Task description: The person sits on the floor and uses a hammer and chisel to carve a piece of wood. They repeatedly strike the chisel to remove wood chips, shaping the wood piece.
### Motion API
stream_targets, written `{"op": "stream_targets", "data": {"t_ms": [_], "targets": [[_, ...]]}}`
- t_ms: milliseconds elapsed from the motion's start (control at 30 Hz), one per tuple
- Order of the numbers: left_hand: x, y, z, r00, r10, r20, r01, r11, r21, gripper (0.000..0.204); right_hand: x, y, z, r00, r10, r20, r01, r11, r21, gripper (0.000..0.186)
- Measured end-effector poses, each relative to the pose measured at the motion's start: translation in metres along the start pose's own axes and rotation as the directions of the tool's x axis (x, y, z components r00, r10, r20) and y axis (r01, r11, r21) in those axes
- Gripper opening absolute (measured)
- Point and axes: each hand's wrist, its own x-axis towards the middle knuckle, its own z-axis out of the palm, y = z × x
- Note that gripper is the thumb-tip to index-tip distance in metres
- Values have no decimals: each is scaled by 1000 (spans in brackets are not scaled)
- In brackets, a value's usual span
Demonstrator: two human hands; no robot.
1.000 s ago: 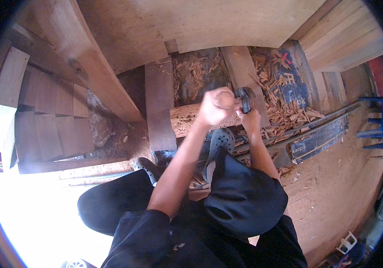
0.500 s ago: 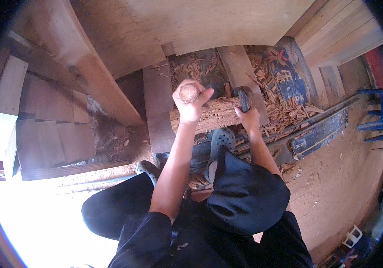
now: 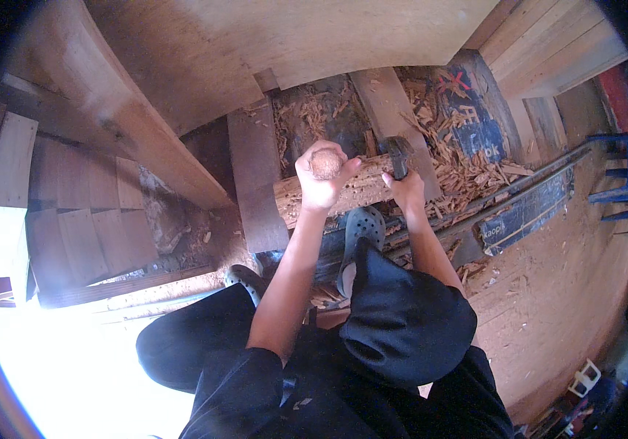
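My left hand (image 3: pixel 320 189) is closed around an upright wooden-handled chisel (image 3: pixel 325 164); its round, worn butt faces up and the blade is hidden below my fist. My right hand (image 3: pixel 407 192) grips a hammer (image 3: pixel 399 155) by the handle, its dark head up and beside the work. Both hands are over a pale piece of wood (image 3: pixel 292 197), rough and pitted with small cut marks, lying crosswise in front of me. The hammer and the chisel are apart. My foot in a grey clog (image 3: pixel 365 225) rests against the near side of the wood.
Wood chips (image 3: pixel 467 172) lie thick to the right and beyond. Flat boards (image 3: pixel 255 168) flank the work. A large panel (image 3: pixel 292 36) stands ahead, a long beam (image 3: pixel 145 110) slants at left, pipes (image 3: pixel 519 179) run rightward, and a blue plastic chair (image 3: pixel 625 179) stands at far right.
My left hand with the chisel has moved a little to the right and nearer to me. The hammer in my right hand has tilted slightly, otherwise staying beside the wood.
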Motion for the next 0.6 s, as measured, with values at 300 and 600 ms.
{"op": "stream_targets", "data": {"t_ms": [300, 600], "targets": [[-7, -4, 1, 998, -29, 59, 24, 997, 70, 24, -2, 0, 0, 1000, 1, -15, 0, 1000, 26, 40], [-18, 0, 10, 966, 66, 249, -128, 962, 242, 25, -3, 10, -4, 989, -145, -6, 145, 984, 104, 41]]}}
